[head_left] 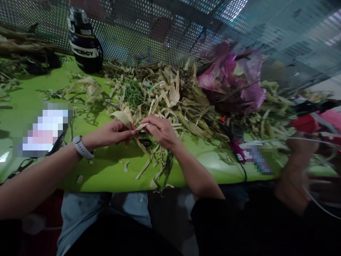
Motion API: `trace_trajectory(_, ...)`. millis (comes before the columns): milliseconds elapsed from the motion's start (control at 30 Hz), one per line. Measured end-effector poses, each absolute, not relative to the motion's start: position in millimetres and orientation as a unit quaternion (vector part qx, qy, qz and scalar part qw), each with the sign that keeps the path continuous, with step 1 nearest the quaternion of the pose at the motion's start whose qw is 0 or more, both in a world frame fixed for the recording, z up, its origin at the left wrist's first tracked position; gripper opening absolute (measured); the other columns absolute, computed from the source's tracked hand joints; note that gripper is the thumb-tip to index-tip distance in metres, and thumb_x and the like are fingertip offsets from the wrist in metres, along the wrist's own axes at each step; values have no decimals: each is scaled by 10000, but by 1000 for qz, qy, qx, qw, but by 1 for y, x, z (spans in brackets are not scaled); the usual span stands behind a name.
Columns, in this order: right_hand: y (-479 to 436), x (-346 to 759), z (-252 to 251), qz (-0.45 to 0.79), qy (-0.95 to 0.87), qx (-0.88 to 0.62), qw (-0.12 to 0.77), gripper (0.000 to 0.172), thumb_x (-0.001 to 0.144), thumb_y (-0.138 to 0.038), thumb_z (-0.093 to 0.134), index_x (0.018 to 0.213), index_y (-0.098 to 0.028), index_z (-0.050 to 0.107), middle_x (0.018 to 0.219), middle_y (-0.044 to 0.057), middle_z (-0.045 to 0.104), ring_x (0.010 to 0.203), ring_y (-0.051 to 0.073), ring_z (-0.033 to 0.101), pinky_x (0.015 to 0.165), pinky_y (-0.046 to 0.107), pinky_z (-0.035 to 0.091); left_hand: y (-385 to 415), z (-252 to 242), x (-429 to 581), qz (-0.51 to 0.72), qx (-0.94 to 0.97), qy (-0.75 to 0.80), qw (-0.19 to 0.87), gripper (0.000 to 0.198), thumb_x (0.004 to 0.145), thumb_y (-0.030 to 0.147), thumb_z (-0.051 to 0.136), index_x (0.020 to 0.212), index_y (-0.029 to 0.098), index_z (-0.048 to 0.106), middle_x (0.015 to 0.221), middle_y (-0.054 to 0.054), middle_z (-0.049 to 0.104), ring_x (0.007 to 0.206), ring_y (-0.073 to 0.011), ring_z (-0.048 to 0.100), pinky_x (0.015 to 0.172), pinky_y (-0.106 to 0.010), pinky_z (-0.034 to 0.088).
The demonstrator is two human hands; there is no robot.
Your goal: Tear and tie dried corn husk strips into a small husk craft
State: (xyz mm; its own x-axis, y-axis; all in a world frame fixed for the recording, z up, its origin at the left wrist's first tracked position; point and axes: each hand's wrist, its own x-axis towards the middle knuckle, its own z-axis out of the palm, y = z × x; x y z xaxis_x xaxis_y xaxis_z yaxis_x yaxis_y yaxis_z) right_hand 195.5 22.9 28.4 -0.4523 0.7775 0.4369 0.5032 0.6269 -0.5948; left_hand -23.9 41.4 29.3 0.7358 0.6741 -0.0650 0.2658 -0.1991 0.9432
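My left hand (117, 132), with a pale watch band (83, 147) at the wrist, pinches a dry husk strip (141, 126) near the middle of the table. On the strip's other end, the fingers of my right hand (159, 131) are closed. The two hands almost touch, fingertips facing each other. A broader pale husk leaf (122, 118) stands up behind my left fingers. Right behind both hands spreads a heap of dried husks and leaves (170, 92), with a tuft of thin green strands (134, 91) in it. Loose strips (149, 165) hang toward the table's front edge.
A black bottle (86, 53) stands at the back left of the green table (106, 174), before a perforated metal panel (138, 32). Left lies a blurred-out phone (46, 129); right, another (258, 158). A pink plastic bag (234, 80) sits behind. Another person's hand (301, 153) is at right.
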Motion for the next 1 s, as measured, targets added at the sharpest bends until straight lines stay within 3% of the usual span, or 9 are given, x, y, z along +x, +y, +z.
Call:
trace_trajectory(100,21,193,27,226,-808,-406,363,247,836,-185,399,704,-174,609,633,-10,574,584,111,507,604,250,400,40,31,-23,145,748,287,581,403,873,446,578,646,122,653,423,9,495,385,-60,401,377,-167,274)
trace_trajectory(200,24,193,25,270,-790,-415,362,260,801,-173,395,622,-175,583,585,-12,528,572,119,486,615,263,406,39,31,-23,114,747,267,598,357,871,436,577,731,124,679,479,-10,574,416,-75,449,403,-169,322)
trace_trajectory(300,29,192,23,339,-791,-384,334,256,789,-188,429,804,-169,684,868,38,672,851,176,604,820,325,464,37,26,-22,103,743,246,613,305,856,412,597,789,130,690,564,-29,642,460,-93,507,441,-179,377)
trace_trajectory(367,30,187,19,394,-790,-347,316,306,820,-247,477,1030,-192,694,1188,59,648,1131,222,565,1000,405,411,35,22,-21,117,735,236,624,281,834,397,627,769,129,683,582,-35,648,490,-107,546,468,-191,413)
trace_trajectory(433,28,179,15,432,-774,-326,329,312,839,-341,559,1098,-221,683,1321,56,585,1250,234,505,1081,440,353,34,20,-19,141,721,237,635,269,814,390,657,765,126,670,598,-40,649,513,-118,573,490,-203,441)
trace_trajectory(533,23,169,6,461,-708,-337,416,265,797,-440,669,951,-232,724,1176,47,652,1138,205,578,1036,394,420,34,21,-17,151,712,248,639,286,806,397,676,739,121,644,561,-31,627,464,-92,522,450,-192,400)
trace_trajectory(700,25,168,-4,481,-579,-392,529,268,765,-510,699,828,-251,712,796,-13,669,780,133,618,782,297,522,34,29,-18,163,703,277,635,310,835,422,642,711,142,591,619,-26,665,466,-64,480,466,-181,377)
trace_trajectory(833,31,171,-5,496,-543,-395,550,274,740,-509,722,793,-242,697,755,-20,666,734,119,609,727,270,521,35,29,-19,170,704,268,635,298,856,426,614,759,145,622,702,-35,695,538,-79,529,534,-196,425)
trace_trajectory(1000,40,179,1,492,-512,-406,576,332,729,-549,710,864,-247,683,767,-27,661,749,113,623,760,271,528,39,22,-21,244,624,263,694,248,888,380,583,968,156,656,915,-64,704,725,-110,597,676,-230,480)
